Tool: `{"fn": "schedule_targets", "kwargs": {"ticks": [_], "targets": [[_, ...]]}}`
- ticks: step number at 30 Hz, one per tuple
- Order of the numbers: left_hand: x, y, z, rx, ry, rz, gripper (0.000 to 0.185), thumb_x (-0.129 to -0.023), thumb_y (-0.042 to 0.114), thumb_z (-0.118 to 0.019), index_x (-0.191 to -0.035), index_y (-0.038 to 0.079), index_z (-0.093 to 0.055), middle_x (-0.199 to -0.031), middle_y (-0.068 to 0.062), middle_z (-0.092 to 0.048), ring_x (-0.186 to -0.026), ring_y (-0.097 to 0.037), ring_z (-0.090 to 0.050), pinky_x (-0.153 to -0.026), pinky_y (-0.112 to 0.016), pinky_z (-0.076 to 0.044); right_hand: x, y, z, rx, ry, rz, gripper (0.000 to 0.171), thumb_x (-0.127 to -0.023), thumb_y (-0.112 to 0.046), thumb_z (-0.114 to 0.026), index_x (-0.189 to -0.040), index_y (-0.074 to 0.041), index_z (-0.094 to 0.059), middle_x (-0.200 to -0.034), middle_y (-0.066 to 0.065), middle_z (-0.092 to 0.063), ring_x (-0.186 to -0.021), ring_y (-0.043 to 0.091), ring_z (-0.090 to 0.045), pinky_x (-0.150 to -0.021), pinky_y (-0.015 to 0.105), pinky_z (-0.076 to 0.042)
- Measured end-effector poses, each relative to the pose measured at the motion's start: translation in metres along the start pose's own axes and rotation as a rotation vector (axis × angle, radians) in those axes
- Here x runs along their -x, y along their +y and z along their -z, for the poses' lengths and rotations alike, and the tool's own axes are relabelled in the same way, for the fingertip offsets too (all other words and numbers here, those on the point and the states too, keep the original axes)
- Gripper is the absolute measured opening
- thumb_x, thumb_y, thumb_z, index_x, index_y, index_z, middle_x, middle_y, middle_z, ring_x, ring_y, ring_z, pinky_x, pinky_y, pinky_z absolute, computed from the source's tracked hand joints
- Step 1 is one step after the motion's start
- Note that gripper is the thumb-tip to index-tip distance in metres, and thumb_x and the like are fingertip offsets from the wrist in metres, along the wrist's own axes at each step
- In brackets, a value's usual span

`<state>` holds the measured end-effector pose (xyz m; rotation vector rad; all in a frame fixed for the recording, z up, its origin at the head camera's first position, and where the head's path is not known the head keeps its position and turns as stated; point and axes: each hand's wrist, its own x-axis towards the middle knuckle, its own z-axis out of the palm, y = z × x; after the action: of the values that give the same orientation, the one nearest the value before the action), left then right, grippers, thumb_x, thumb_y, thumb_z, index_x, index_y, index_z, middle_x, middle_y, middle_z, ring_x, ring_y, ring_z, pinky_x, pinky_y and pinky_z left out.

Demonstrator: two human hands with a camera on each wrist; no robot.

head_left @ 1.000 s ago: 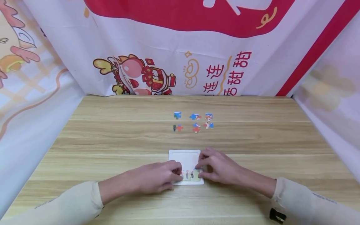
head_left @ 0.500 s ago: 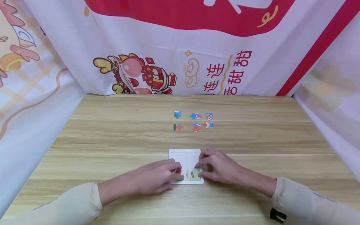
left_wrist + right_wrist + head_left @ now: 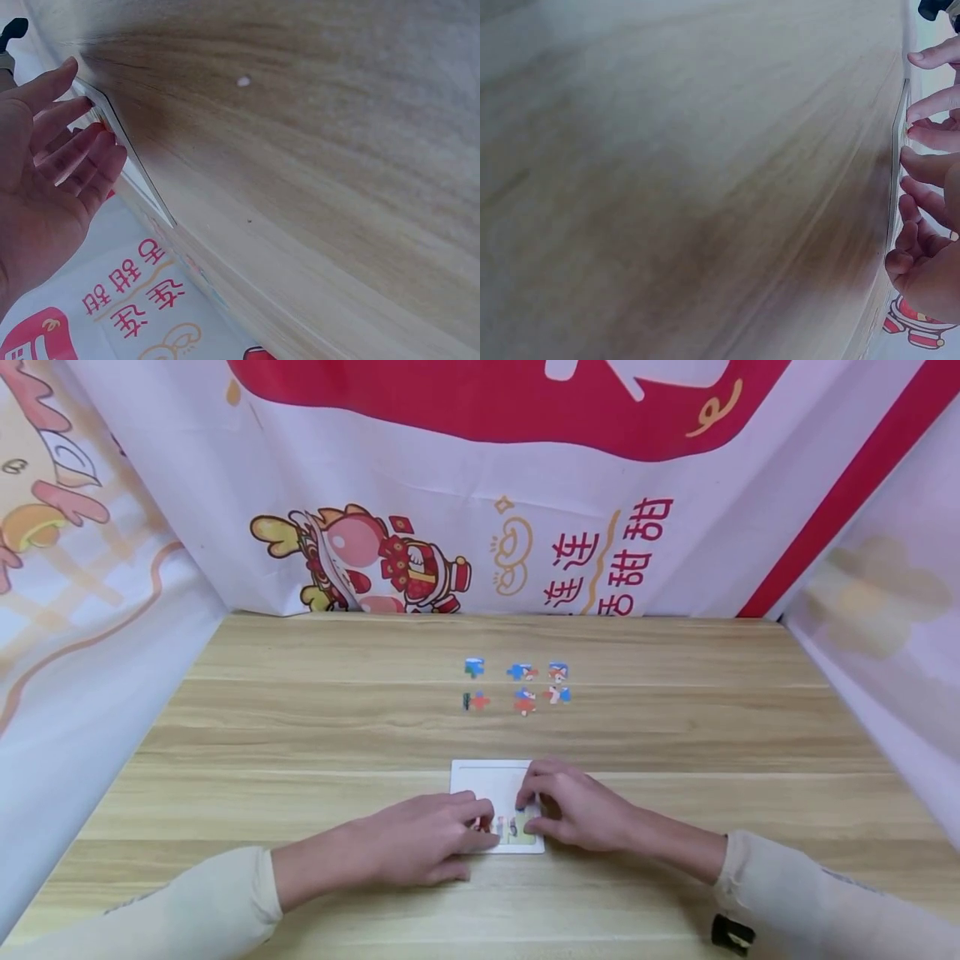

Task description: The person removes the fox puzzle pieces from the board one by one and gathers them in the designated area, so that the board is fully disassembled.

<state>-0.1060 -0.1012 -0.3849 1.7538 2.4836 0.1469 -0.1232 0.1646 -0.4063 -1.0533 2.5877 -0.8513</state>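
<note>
A white puzzle tray [image 3: 491, 781] lies flat on the table near its front. Along its lower edge sit several joined puzzle pieces [image 3: 512, 828] with a pale yellow, red and blue print. My left hand [image 3: 427, 839] rests over the tray's lower left, its fingertips touching the pieces there and covering part of them. In the left wrist view its fingers [image 3: 82, 154] are spread and only loosely bent. At the lower right my right hand [image 3: 585, 806] holds a corner puzzle piece [image 3: 525, 839] between the bent index finger and thumb, the other fingers curled.
Beyond the tray several loose puzzle pieces [image 3: 523, 700] lie in two rows on the wooden table [image 3: 300, 710]. Printed cloth [image 3: 420, 452] hangs behind the table and along both sides. A black strap [image 3: 731, 935] hangs by the right sleeve.
My left hand has slid slightly right over the lower pieces. The right hand's index finger and thumb have shifted a little left. The loose pieces stay where they were.
</note>
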Motion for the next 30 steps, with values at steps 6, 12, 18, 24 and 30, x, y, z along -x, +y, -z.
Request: {"fn": "schedule_targets", "kwargs": {"ticks": [6, 12, 18, 24, 30], "targets": [[0.001, 0.0, 0.001, 0.007, -0.003, 0.0, 0.038, -0.095, 0.032, -0.076, -0.129, 0.018, -0.073, -0.108, 0.008, -0.055, -0.097, -0.007, -0.05, -0.087, -0.02, -0.046, -0.001, -0.002, 0.0, -0.034, -0.016, -0.017, 0.018, -0.088, -0.009, -0.082, -0.1, -0.014, -0.07, -0.095, -0.007, -0.061, -0.087, 0.011, -0.053, -0.075, 0.024, -0.049], [0.002, -0.001, 0.001, 0.05, -0.017, 0.011, 0.04, -0.094, 0.032, -0.077, -0.131, 0.018, -0.072, -0.109, 0.008, -0.054, -0.098, -0.007, -0.05, -0.087, -0.019, -0.045, -0.001, -0.007, 0.004, -0.091, -0.026, -0.037, 0.017, -0.089, -0.006, -0.08, -0.096, -0.014, -0.068, -0.088, -0.01, -0.059, -0.084, 0.009, -0.054, -0.074, 0.024, -0.051], [0.001, -0.002, 0.002, 0.051, -0.02, -0.003, 0.04, -0.094, 0.033, -0.077, -0.13, 0.019, -0.071, -0.111, 0.008, -0.056, -0.1, -0.008, -0.05, -0.09, -0.02, -0.046, -0.004, 0.0, 0.018, -0.238, 0.017, -0.02, 0.015, -0.092, 0.001, -0.074, -0.094, -0.012, -0.068, -0.085, -0.007, -0.062, -0.079, 0.009, -0.056, -0.07, 0.024, -0.052], [0.001, -0.002, 0.003, 0.052, -0.031, -0.001, 0.039, -0.094, 0.034, -0.076, -0.13, 0.02, -0.072, -0.111, 0.008, -0.055, -0.101, -0.007, -0.05, -0.09, -0.02, -0.046, -0.015, 0.026, 0.035, -0.269, 0.196, -0.025, 0.011, -0.092, 0.002, -0.074, -0.097, -0.007, -0.07, -0.086, 0.0, -0.067, -0.075, 0.014, -0.056, -0.063, 0.023, -0.047], [0.001, -0.002, 0.003, 0.052, -0.033, 0.002, 0.038, -0.094, 0.033, -0.076, -0.13, 0.021, -0.072, -0.111, 0.008, -0.055, -0.1, -0.007, -0.05, -0.089, -0.02, -0.046, -0.026, 0.053, 0.048, -0.18, 0.306, -0.107, 0.008, -0.093, 0.002, -0.074, -0.096, -0.005, -0.073, -0.087, 0.003, -0.07, -0.075, 0.018, -0.058, -0.063, 0.024, -0.048]]}}
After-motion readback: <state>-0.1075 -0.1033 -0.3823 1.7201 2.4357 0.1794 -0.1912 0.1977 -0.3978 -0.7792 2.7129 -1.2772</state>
